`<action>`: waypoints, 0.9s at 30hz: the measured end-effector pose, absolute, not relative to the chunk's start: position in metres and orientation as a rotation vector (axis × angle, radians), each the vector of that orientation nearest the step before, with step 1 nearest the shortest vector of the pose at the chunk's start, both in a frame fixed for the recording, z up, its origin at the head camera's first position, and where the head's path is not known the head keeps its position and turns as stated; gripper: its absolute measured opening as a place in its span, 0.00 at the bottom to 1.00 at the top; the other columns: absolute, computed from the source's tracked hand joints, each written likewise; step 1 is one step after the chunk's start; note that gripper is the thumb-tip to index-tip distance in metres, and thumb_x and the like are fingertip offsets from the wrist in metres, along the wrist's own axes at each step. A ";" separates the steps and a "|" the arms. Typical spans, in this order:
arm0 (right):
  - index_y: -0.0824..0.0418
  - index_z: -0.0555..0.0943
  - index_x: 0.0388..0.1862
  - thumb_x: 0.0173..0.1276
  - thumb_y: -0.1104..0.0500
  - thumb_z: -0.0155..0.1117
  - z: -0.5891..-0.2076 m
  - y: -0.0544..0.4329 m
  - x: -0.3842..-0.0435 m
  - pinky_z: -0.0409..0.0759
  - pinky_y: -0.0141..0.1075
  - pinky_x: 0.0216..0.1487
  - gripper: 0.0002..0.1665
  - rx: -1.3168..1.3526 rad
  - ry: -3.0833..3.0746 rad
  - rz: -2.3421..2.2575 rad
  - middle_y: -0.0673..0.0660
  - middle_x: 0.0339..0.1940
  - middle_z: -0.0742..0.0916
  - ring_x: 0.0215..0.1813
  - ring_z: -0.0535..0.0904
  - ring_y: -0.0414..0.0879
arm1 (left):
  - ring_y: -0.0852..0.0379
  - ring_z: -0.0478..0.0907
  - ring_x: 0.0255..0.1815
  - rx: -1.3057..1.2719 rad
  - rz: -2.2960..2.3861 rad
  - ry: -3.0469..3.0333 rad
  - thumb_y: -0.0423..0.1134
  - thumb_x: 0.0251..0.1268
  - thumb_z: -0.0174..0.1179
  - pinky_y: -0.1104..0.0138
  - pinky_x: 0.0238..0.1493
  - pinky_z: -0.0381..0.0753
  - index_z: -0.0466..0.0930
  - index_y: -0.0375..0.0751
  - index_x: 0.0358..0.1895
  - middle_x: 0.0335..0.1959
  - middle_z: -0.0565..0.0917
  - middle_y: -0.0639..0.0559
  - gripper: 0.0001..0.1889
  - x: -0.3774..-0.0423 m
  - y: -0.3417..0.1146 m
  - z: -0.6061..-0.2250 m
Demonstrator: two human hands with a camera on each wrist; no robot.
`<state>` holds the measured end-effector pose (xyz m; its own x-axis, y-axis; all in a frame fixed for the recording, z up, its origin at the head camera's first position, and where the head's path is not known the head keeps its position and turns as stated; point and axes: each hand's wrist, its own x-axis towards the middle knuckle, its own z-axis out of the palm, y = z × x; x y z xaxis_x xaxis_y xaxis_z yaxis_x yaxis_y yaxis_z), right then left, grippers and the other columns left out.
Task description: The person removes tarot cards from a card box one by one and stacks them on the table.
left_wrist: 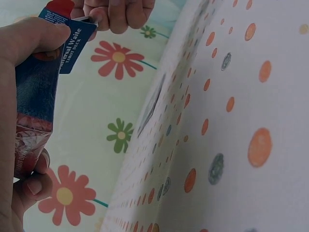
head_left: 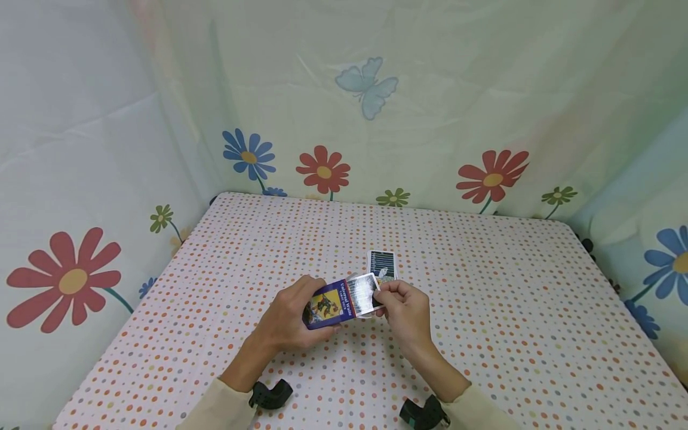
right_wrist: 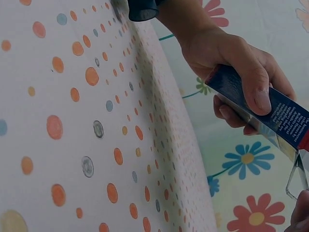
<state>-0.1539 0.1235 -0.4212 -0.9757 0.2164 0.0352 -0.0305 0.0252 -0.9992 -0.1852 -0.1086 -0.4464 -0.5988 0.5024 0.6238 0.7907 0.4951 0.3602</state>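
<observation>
My left hand (head_left: 290, 313) grips a dark blue tarot deck box (head_left: 325, 306), its thumb along one side and fingers along the other. The box is tilted above the table, its printed front up and its open end facing right. A pale card (head_left: 363, 294) sticks out of that end, and my right hand (head_left: 406, 312) pinches its outer edge between thumb and fingers. Clear flaps show beside the card. Just behind the hands, a picture card (head_left: 382, 263) lies on the table, partly covered by the pale card. How many cards the box holds is hidden.
A table with a dotted cloth (head_left: 500, 334) spreads under both hands. Curtains printed with flowers and a butterfly (head_left: 368, 87) hang behind it and at both sides. Dark wrist devices (head_left: 271, 395) sit by both cuffs.
</observation>
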 end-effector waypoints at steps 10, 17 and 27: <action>0.72 0.81 0.36 0.66 0.71 0.61 -0.419 0.126 -0.155 0.79 0.32 0.26 0.03 -0.219 -2.127 1.967 0.59 0.24 0.84 0.21 0.78 0.42 | 0.63 0.75 0.35 -1.068 -0.895 -2.286 0.58 0.47 0.73 0.75 0.33 0.77 0.75 0.42 0.57 0.42 0.81 0.53 0.35 -0.185 -0.109 -0.446; 0.73 0.81 0.36 0.66 0.72 0.60 -0.419 0.129 -0.156 0.79 0.31 0.27 0.04 -0.203 -2.102 1.988 0.58 0.23 0.85 0.21 0.77 0.41 | 0.63 0.74 0.34 -1.092 -0.922 -2.261 0.57 0.50 0.72 0.75 0.31 0.76 0.75 0.42 0.57 0.41 0.80 0.52 0.34 -0.185 -0.109 -0.444; 0.74 0.80 0.37 0.66 0.72 0.60 -0.417 0.134 -0.159 0.78 0.30 0.26 0.03 -0.229 -2.040 2.047 0.55 0.22 0.84 0.21 0.77 0.41 | 0.62 0.75 0.34 -1.095 -0.921 -2.259 0.56 0.49 0.72 0.75 0.32 0.77 0.75 0.42 0.57 0.42 0.80 0.52 0.34 -0.186 -0.109 -0.445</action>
<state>-0.1589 0.1343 -0.4170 -0.9585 0.2789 0.0588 -0.0598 0.0049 -0.9982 -0.1858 -0.1088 -0.4446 -0.5750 0.4994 0.6481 0.8101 0.4580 0.3660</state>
